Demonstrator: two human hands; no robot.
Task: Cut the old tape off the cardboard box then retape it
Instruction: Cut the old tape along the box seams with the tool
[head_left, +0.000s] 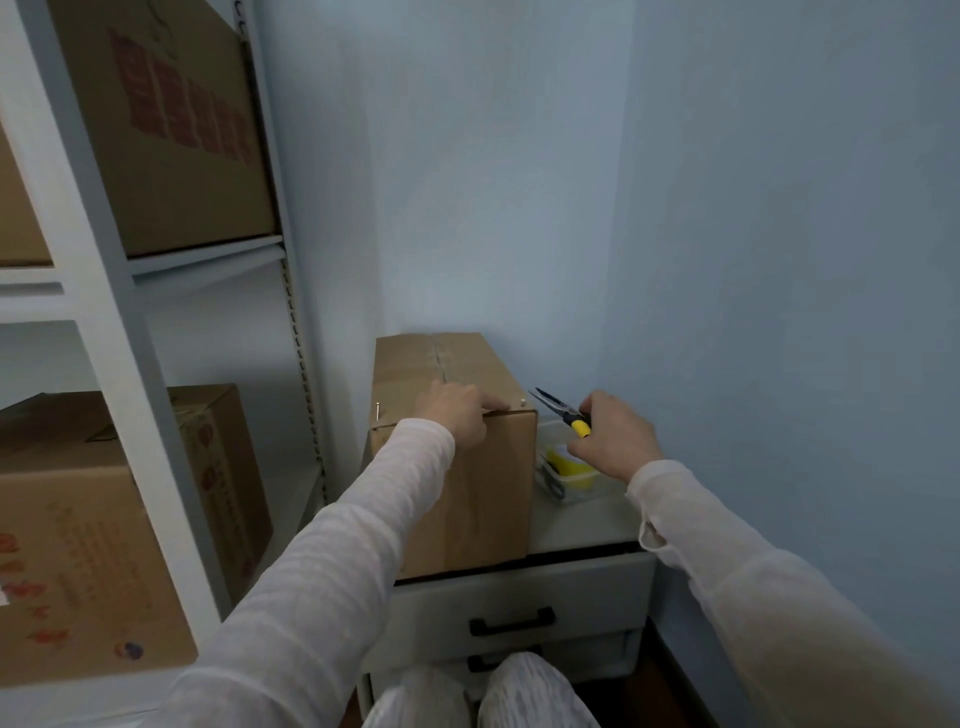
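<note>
Cardboard box (467, 493) stood on the white table (576, 525) by the wall; the left hand (457, 413) pressed on its top front edge, fingers laid out, probably to steady it. The right hand (615, 436) gripped pliers (563, 410) aimed at a nail (522, 401) near the box corner, above a tub (587, 493) with yellow tape (563, 462) and scissors (551, 480)

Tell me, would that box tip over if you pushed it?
Probably not easily: the box sits flat on the cabinet, with the left hand resting on its top edge. It looks stiff, its corners square. Pushed toward the person it might slide off, since its front stands at the cabinet's edge.
</note>
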